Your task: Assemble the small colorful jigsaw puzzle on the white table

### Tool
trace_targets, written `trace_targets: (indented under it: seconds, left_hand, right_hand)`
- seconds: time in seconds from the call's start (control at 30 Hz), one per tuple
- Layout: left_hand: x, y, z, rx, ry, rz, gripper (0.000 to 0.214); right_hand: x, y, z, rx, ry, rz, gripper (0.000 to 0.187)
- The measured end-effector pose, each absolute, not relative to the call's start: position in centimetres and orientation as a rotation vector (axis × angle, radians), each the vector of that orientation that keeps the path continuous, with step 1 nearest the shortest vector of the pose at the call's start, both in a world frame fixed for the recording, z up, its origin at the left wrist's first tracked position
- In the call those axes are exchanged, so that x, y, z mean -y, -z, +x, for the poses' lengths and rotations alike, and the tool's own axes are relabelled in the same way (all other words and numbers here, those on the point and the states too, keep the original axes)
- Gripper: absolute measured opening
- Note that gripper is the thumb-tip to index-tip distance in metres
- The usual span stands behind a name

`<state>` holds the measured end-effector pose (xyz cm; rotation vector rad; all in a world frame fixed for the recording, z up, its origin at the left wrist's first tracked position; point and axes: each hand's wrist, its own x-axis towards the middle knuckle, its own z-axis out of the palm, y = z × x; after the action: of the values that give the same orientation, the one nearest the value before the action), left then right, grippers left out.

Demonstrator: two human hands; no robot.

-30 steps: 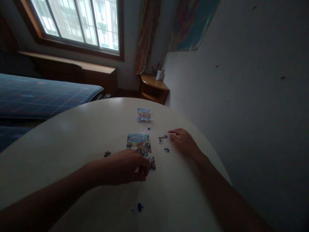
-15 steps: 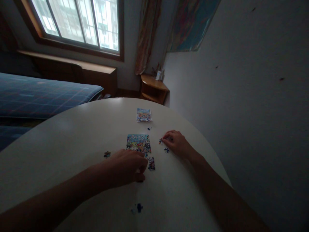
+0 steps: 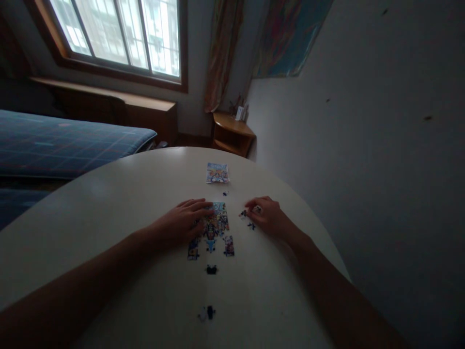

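A partly joined jigsaw puzzle lies on the table, its top band light blue and the rest crowded with small colourful figures. My left hand rests flat over its left side, fingers spread, hiding that part. Along its lower edge the outline is uneven, with a gap beside a right-hand section. To the right, my right hand has its fingers curled, thumb and forefinger closed at a small puzzle piece. A blue piece lies just below those fingertips. Something pale shows under the curled fingers.
A dark puzzle piece lies below the puzzle, with another dark piece and a pale one nearer me. Beyond the puzzle are a tiny piece and a printed picture packet. The round white table borders a wall on the right.
My left hand has moved up and left from the puzzle's lower edge and flattened onto its left side, uncovering the lower sections and a dark piece. My right hand has barely moved.
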<state>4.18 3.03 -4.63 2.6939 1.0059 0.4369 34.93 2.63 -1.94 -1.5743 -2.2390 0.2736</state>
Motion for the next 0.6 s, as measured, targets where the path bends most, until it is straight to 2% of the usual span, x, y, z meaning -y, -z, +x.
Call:
trace_targets:
  seconds: [0.2, 0.4, 0.6]
  left_hand:
    - [-2.6, 4.4, 4.6, -0.849, -0.351, 2.706, 0.052]
    - [-3.0, 4.8, 4.7, -0.833, -0.424, 2.568, 0.062]
    - [-3.6, 5.4, 4.5, -0.840, -0.479, 2.522, 0.059]
  right_hand:
    - [-1.6, 1.2, 33.8, 2.199, -0.397, -1.423, 0.010]
    - [0.4, 2.1, 29.1, 2.171, -0.558, -1.251, 0.005]
    - [0.4, 3.2, 26.8, 2.190, -0.581, -1.162, 0.007]
